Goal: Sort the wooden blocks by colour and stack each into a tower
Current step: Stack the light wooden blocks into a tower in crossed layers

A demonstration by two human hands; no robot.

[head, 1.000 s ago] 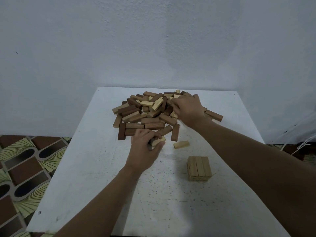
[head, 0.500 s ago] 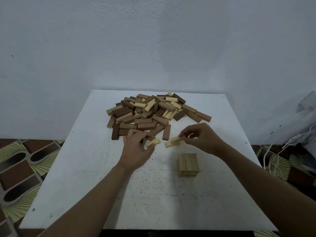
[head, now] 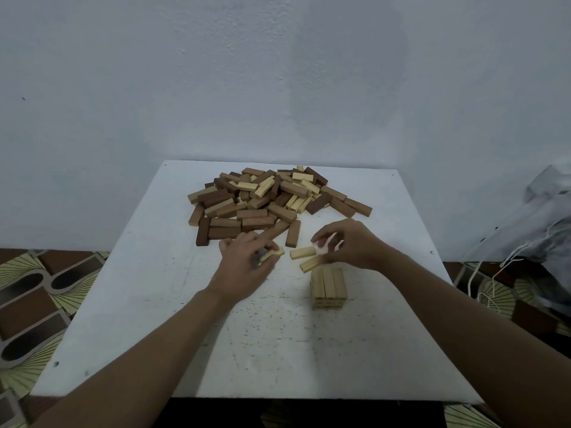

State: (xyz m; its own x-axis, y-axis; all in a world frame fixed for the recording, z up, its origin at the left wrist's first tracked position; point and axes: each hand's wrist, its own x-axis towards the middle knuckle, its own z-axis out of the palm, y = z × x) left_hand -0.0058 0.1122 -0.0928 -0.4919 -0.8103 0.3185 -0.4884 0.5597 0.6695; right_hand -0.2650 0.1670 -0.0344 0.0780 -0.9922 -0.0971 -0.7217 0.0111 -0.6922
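1. The left hand (head: 244, 264) is curled round one pale block (head: 273, 254), whose tip pokes out toward the right. The right hand (head: 352, 242) pinches two more, an upper block (head: 302, 252) and a lower block (head: 310, 264). Both point left, just beyond the far left corner of the short tower (head: 329, 285).
2. The tower stands near the right of the surface (head: 278, 350). Its top layer is three pale blocks running near to far, so I judge the next layer should lie crosswise, left to right.
3. To do this well, gather the three blocks, square their ends and lower them flat onto the top. Release without dragging, since a nudge could skew the layers beneath.
4. The lower block hangs close to the tower's far edge, so lift it clear before moving over the top.
5. The mixed pile (head: 262, 205) of dark, mid-brown and pale blocks fills the far middle of the surface, apart from the tower. A brown block (head: 293, 233) at its near edge lies just beyond the hands and out of the path.
6. Off the surface there is patterned floor (head: 37, 304) at the left and a grey bag (head: 550, 211) with white cords at the right. Neither interferes.
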